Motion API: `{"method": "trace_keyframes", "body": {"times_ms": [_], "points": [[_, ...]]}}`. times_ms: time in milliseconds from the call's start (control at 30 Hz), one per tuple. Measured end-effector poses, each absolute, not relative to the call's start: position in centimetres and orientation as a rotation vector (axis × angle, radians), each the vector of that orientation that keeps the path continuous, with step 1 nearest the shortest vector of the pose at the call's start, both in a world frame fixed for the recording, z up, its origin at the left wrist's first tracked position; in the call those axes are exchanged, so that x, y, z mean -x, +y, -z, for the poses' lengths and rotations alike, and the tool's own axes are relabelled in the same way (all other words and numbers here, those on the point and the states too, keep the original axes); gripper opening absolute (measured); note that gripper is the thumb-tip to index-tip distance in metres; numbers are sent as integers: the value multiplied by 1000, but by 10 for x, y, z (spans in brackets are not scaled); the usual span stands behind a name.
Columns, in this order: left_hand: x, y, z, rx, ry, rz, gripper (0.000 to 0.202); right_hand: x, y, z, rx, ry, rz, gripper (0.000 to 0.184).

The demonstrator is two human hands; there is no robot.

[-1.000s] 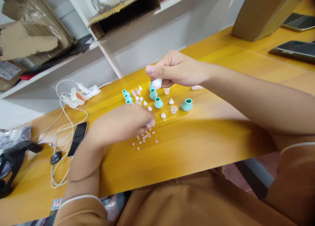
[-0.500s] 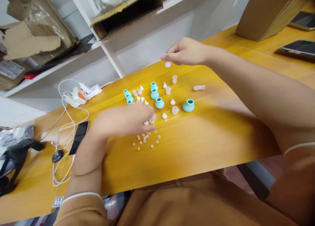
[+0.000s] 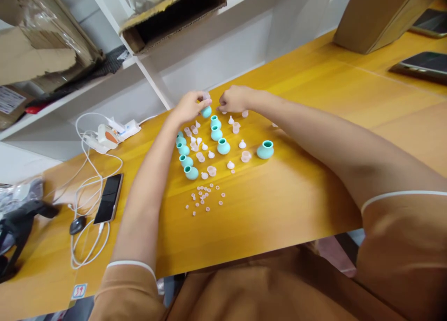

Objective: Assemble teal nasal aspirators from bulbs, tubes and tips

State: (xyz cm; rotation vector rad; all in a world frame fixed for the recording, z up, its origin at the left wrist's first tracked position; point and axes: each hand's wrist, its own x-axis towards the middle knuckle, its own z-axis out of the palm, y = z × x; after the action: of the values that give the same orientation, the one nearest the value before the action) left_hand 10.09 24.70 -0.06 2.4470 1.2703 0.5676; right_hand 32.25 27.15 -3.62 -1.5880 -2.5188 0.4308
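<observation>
My left hand is at the back of the group of parts, its thumb and fingers closed on a small teal bulb. A translucent piece shows at the fingertips above the bulb. Just to the right, my right hand has its fingers curled in; a pale bit shows beneath them, and I cannot tell whether it is held. Between my forearms stand teal open-necked bulbs in columns, one near the middle. White funnel-shaped tips and clear cups lie among them.
Several tiny pale rings are scattered nearer the table front. A single teal bulb stands to the right. At left lie a phone, white cables and a power strip. A cardboard box stands back right.
My left hand has moved from above the near parts to the back, and now has a teal bulb in its fingers. My right hand has come down and left toward it.
</observation>
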Motion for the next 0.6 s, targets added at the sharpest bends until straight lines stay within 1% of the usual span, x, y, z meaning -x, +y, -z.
{"method": "trace_keyframes", "body": {"times_ms": [67, 167, 233, 300, 400, 500, 600], "points": [[-99, 239, 3, -2436, 1252, -566, 20, -323, 270, 34, 1670, -2533, -370, 50], [-99, 228, 8, -2443, 1258, -620, 19, -325, 261, 22, 1771, -2453, -309, 69], [-101, 225, 10, -2442, 1303, -645, 19, -324, 252, 13, 1726, -2393, -228, 82], [-103, 224, 10, -2453, 1350, -636, 18, -321, 243, 7, 1607, -2408, -165, 89], [-105, 226, 10, -2483, 1389, -619, 13, -311, 230, 4, 1498, -2446, -120, 84], [-106, 227, 11, -2487, 1434, -632, 9, -301, 225, 7, 1501, -2452, -67, 73], [-107, 229, 15, -2514, 1459, -609, 8, -297, 225, 10, 1524, -2462, -12, 69]]}}
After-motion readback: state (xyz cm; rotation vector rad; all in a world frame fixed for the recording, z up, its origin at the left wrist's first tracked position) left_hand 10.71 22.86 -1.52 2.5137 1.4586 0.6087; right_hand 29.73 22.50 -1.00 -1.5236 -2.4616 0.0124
